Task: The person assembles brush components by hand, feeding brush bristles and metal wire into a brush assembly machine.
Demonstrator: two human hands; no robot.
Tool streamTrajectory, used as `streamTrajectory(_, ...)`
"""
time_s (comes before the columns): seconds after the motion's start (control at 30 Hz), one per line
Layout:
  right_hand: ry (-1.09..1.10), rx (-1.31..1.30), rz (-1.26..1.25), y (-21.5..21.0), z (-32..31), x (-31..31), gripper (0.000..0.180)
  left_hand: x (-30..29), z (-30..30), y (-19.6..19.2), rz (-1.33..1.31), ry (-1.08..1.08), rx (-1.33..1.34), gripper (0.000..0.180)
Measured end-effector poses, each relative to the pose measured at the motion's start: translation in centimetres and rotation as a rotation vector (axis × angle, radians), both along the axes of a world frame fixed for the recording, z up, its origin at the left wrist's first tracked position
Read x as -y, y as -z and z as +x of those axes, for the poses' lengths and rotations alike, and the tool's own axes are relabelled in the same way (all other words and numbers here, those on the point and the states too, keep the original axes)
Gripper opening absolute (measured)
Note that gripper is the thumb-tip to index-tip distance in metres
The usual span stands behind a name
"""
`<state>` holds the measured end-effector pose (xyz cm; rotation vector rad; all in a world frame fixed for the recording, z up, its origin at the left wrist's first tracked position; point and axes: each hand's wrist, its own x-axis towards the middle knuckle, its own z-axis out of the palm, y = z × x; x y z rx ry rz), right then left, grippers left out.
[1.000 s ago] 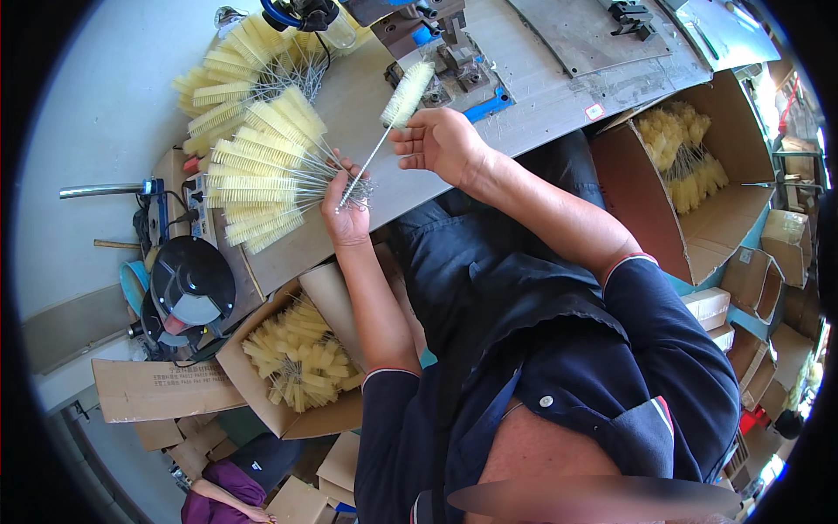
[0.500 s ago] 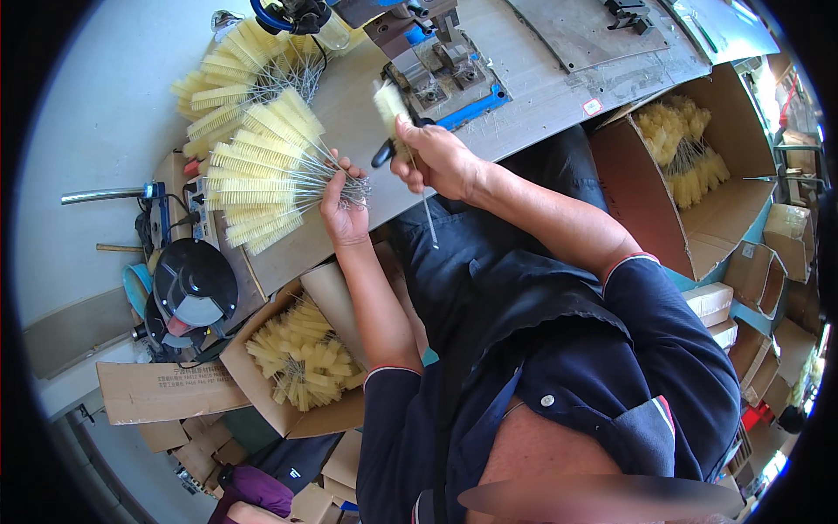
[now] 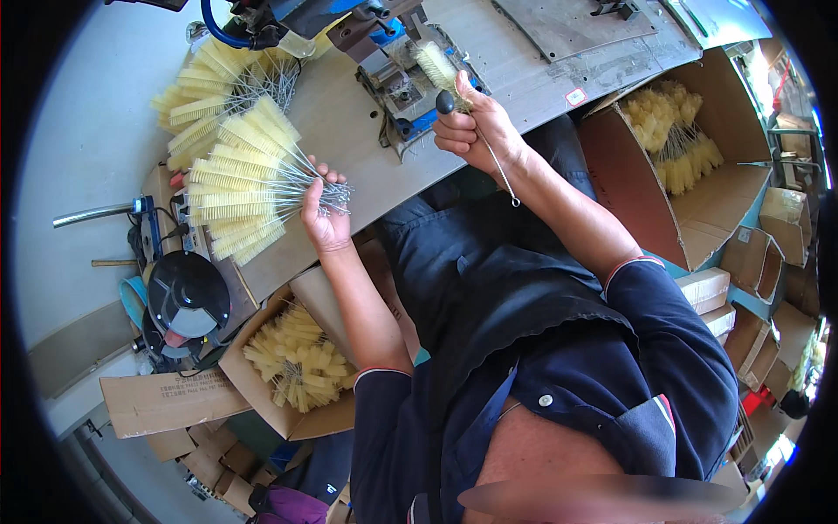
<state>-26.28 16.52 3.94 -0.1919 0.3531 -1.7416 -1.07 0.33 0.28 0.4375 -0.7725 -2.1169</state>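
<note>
Your right hand (image 3: 476, 131) pinches a single yellow bottle brush (image 3: 436, 65) by its twisted wire stem, fingers curled shut around it; the bristle head points far, into the small metal fixture (image 3: 393, 74) on the workbench (image 3: 524, 61), and the stem's looped end hangs near, below your wrist. A black knob (image 3: 445, 102) sits just against your fingertips. To the left, your left hand (image 3: 323, 210) is closed on the gathered wire stems of a bundle of brushes (image 3: 240, 188), whose yellow heads fan out leftward over the bench edge. Farther off lies a second heap of brushes (image 3: 209, 83). Near you on the left an open cardboard box (image 3: 262, 397) holds more brushes, and another box (image 3: 698, 210) of them stands at your right.
</note>
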Motion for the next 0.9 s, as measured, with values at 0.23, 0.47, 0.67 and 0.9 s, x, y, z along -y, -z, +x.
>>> streamTrajectory(0.23,-0.005,0.106,-0.025,0.6,-0.5,0.4,0.041,0.0,0.0,0.0,0.006,0.013,-0.010,0.048)
streamTrajectory(0.47,-0.030,0.144,-0.010,-0.3,-1.2,0.9,0.040,0.1,-0.2,0.0,-0.006,0.006,0.011,0.046)
streamTrajectory(0.67,-0.013,0.054,0.136,-1.2,-1.5,0.2,0.038,-0.3,-1.1,-0.6,0.017,-0.075,0.057,0.050)
streamTrajectory(0.9,0.235,-0.696,0.639,0.2,-7.0,-0.5,0.060,-0.3,0.0,0.3,-0.022,-0.131,0.051,0.056)
